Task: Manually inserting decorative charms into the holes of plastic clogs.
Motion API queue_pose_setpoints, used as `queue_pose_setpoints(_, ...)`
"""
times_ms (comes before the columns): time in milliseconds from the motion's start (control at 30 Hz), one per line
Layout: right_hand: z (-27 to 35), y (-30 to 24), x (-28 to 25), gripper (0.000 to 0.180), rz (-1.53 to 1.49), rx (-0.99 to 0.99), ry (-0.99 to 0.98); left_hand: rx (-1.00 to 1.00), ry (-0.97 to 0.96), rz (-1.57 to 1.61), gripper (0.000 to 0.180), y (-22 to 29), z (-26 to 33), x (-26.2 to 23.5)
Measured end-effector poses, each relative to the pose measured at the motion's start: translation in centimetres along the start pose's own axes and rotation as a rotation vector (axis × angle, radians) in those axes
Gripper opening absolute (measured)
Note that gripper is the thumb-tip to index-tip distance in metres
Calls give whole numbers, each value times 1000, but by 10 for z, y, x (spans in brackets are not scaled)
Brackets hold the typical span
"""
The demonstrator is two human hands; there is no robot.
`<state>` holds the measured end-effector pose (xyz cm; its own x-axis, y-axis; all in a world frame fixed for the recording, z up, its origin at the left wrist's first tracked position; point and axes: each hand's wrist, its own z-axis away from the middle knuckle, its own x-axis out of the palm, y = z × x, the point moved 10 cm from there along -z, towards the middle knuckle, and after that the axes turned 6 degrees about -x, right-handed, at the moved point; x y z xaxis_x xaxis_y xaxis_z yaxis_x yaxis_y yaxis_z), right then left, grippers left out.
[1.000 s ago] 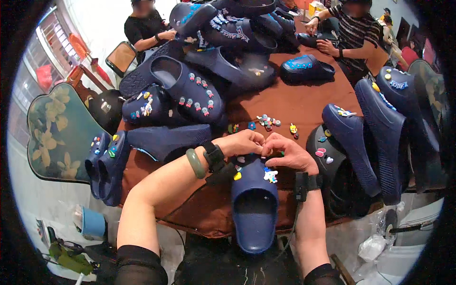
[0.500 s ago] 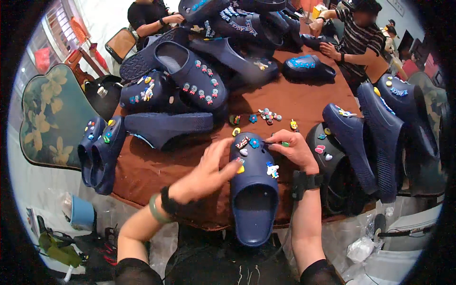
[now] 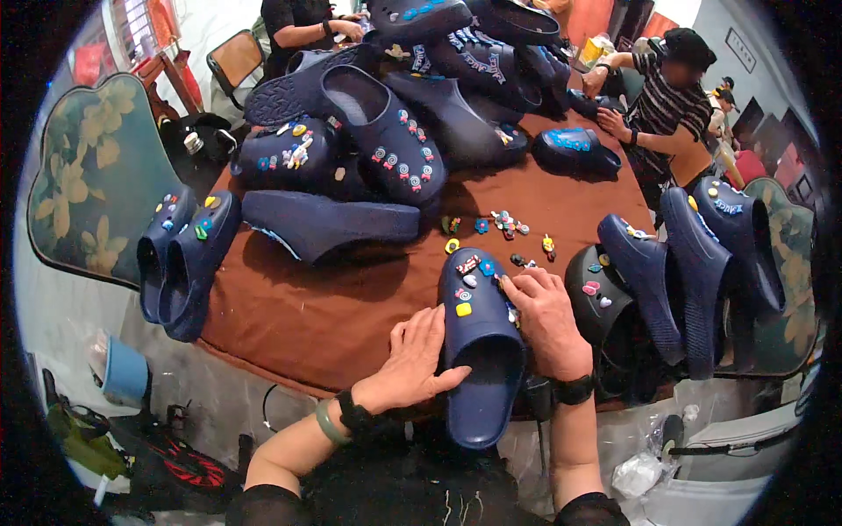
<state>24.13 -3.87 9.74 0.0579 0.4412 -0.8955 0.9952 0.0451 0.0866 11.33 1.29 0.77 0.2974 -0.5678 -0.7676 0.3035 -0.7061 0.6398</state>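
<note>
A navy clog [image 3: 481,351] lies toe-away at the near edge of the brown desk [image 3: 333,307], small charms [image 3: 467,282] studding its toe. The left hand [image 3: 417,359] rests flat against the clog's left side, its grip loose and holding nothing. The right hand [image 3: 548,320] covers the clog's right edge, fingertips pressing on the toe. Loose charms [image 3: 504,225] lie just beyond the clog.

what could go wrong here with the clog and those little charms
1. The navy clog overhangs the near edge of the table; only the left hand and right hand steady it, so it might tip off.
2. The loose charms lie close beyond the toe; a push forward could scatter them.
3. The piled clogs lean on each other and might slide.
</note>
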Motion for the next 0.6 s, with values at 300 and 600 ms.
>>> queue_pose_setpoints(300, -24, -11, 20, 30, -24, -123, -341, 18, 19, -69, 101, -4, -1, 11)
queue_pose_setpoints(600, -33, -18, 38, 20, 10, -279, -444, -17, -13, 25, 96, -3, 1, 14)
